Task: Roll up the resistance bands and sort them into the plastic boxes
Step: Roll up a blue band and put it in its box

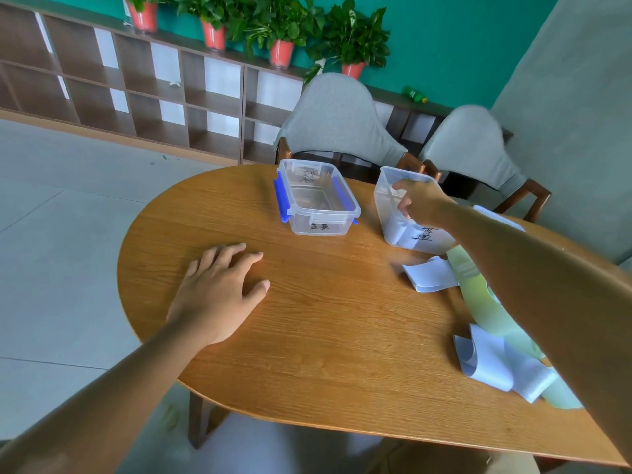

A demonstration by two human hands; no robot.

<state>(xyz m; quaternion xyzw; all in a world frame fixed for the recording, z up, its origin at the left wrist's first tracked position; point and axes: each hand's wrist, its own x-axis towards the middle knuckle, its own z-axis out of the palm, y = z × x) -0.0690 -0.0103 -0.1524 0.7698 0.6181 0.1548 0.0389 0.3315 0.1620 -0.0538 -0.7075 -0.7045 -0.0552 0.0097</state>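
Two clear plastic boxes stand at the table's far side. The left box (355,209) has blue clips and holds nothing. In the right box (380,206) lies a pale blue band (398,231). My right hand (424,203) hangs over that box with its fingers dipping inside, thumb spread away, nothing visibly gripped. Flat on the wooden table (325,336) rests my left hand (219,289), fingers spread. Loose bands lie on the right: a folded pale blue band (429,277), a long green band (485,307) and another pale blue band (496,366).
Two grey upholstered chairs (337,114) stand behind the table. A brown shelf unit (154,97) with potted plants on top lines the green wall. The table's rounded end is on the left, with grey floor beyond it.
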